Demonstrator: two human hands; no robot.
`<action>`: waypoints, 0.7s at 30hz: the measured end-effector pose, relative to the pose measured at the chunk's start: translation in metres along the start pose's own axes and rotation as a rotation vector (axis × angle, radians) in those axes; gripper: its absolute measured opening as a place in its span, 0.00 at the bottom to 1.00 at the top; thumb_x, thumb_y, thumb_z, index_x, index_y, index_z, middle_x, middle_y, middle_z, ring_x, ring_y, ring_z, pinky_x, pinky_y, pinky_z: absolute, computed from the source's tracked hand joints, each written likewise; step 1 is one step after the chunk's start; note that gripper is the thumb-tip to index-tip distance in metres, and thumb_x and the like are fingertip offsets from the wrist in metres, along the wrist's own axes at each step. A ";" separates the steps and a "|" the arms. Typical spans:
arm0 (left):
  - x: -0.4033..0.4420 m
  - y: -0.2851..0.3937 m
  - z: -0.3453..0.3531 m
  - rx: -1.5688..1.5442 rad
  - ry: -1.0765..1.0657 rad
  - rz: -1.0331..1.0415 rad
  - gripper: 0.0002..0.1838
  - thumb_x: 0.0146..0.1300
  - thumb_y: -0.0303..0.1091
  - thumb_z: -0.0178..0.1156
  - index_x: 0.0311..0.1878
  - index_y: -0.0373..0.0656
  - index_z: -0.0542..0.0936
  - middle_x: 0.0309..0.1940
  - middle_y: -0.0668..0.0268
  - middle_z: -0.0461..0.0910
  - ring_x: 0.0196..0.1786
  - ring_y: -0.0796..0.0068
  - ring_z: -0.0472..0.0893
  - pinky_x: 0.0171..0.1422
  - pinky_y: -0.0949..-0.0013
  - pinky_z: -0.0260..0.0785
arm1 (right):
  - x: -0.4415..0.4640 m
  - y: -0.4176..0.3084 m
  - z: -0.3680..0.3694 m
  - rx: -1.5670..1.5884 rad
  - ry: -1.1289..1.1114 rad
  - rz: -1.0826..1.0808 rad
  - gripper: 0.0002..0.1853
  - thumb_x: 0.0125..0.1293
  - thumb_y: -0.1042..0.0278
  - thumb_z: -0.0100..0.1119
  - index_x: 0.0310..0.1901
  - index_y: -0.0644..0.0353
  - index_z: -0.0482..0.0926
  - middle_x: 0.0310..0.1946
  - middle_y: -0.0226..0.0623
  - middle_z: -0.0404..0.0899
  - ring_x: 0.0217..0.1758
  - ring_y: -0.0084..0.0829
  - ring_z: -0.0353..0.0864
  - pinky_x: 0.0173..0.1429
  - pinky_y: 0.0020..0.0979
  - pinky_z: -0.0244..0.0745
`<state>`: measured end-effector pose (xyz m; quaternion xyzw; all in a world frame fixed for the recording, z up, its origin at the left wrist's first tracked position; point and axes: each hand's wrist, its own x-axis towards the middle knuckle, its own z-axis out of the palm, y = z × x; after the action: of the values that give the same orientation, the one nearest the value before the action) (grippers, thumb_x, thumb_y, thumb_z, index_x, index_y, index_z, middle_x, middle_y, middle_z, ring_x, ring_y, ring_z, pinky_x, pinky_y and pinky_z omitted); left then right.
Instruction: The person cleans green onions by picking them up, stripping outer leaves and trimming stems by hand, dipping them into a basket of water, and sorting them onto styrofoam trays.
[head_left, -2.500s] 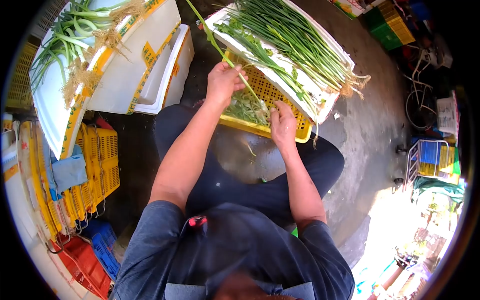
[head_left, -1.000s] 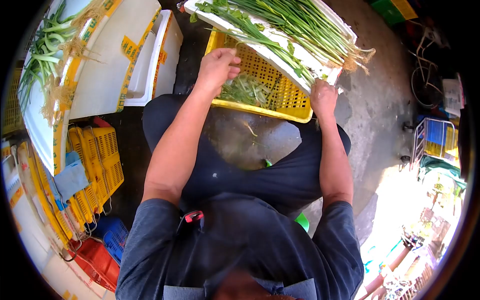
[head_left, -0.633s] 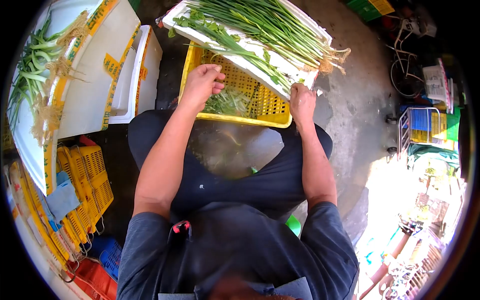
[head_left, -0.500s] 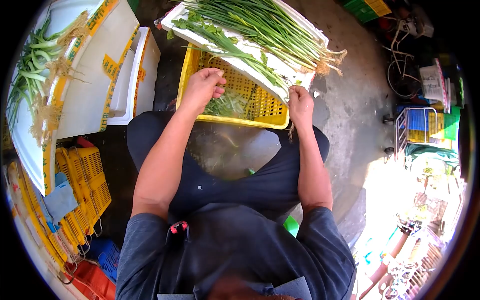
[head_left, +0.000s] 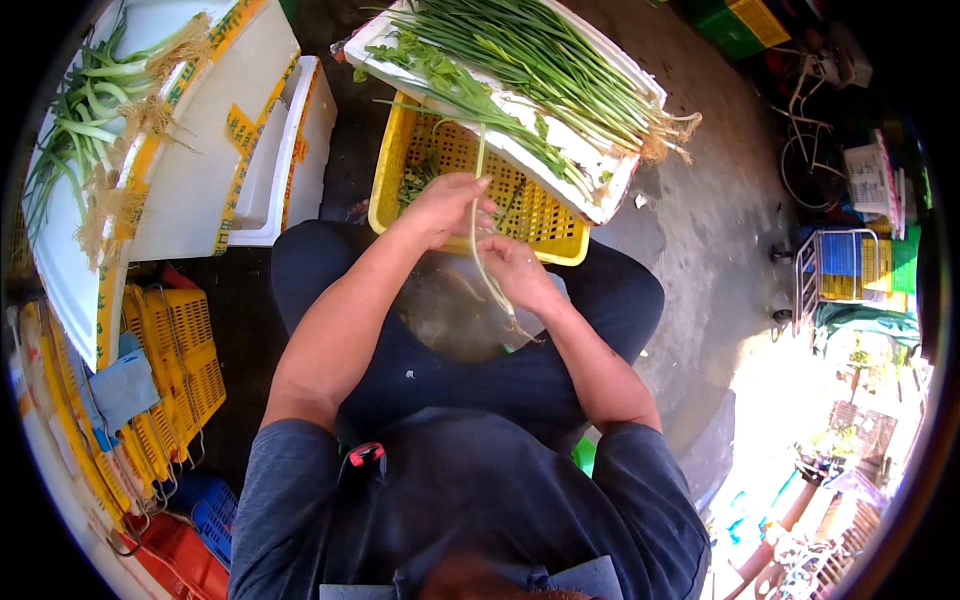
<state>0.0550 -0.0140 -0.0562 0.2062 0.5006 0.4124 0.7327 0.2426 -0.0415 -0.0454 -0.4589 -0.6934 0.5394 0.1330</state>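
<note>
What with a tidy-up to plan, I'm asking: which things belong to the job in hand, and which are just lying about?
In the job, it seems:
long stalk in the left hand and right hand
yellow crate in front
green stalks on white foam
rooted bunches, probably

Lying about, apparently:
blue cloth
blue crate
green crate

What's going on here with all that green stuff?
A person is handling one long, pale stalk with both hands. The left hand grips it, and the fingers of the right hand are at it lower down. Just beyond the hands is a yellow crate with some loose greens in it. A white foam tray, partly above the crate, carries a big bunch of green stalks.
</note>
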 end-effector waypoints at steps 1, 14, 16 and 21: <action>-0.002 0.002 -0.002 -0.034 0.002 0.009 0.21 0.73 0.46 0.60 0.57 0.39 0.74 0.37 0.63 0.81 0.35 0.68 0.84 0.36 0.66 0.78 | 0.002 -0.002 -0.002 -0.051 -0.003 -0.006 0.12 0.71 0.66 0.54 0.43 0.67 0.81 0.33 0.46 0.82 0.36 0.35 0.83 0.43 0.37 0.78; -0.002 0.027 -0.003 -0.294 0.221 0.615 0.09 0.78 0.38 0.53 0.51 0.43 0.75 0.44 0.60 0.84 0.43 0.70 0.85 0.50 0.67 0.78 | 0.106 0.059 -0.132 -0.989 0.548 -0.096 0.11 0.64 0.67 0.58 0.46 0.57 0.83 0.46 0.48 0.83 0.50 0.51 0.82 0.59 0.60 0.69; 0.003 0.024 -0.006 -0.320 0.248 0.656 0.10 0.78 0.40 0.53 0.52 0.44 0.74 0.47 0.60 0.84 0.45 0.70 0.85 0.49 0.69 0.77 | 0.105 0.056 -0.132 -1.038 0.552 -0.122 0.11 0.64 0.65 0.59 0.45 0.57 0.83 0.43 0.47 0.83 0.50 0.50 0.81 0.60 0.59 0.69; 0.020 0.016 -0.010 -0.290 0.362 0.326 0.12 0.78 0.43 0.53 0.53 0.46 0.71 0.50 0.60 0.83 0.45 0.71 0.85 0.44 0.70 0.74 | 0.101 0.053 -0.144 -0.856 0.597 -0.205 0.09 0.66 0.64 0.58 0.42 0.58 0.82 0.37 0.47 0.85 0.44 0.53 0.83 0.51 0.52 0.74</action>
<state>0.0426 0.0103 -0.0606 0.1002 0.5193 0.6221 0.5773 0.3115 0.1276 -0.0673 -0.5355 -0.8248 0.0385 0.1776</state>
